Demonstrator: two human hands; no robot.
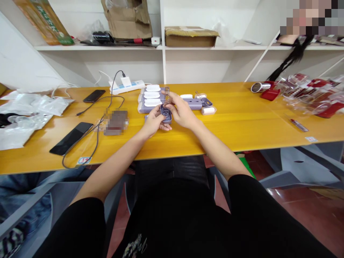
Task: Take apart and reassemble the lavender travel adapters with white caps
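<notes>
Between my two hands, above the table edge, is a small purple-grey plastic housing (pixel 166 114) with a hollow, moulded inside facing up. My left hand (pixel 152 124) grips its left side, thumb on the inside and fingers underneath. My right hand (pixel 183 111) closes on the upper right part of it with thumb and fingers. A clear ribbed piece (pixel 167 94) shows at my right fingertips; whether I hold it I cannot tell. Just behind lie purple-grey cases with white oval pieces (pixel 152 95). To the right are another purple-grey part (pixel 194 104) and a white rounded piece (pixel 209 110).
On the left are a large phone (pixel 71 138), a smaller phone (pixel 94 95), a cable and white plastic bags (pixel 34 111). A power strip (pixel 127 87) stands at the back. Right are a metal grater drum (pixel 260 87), bagged red parts (pixel 317 89) and a small tube (pixel 299 125).
</notes>
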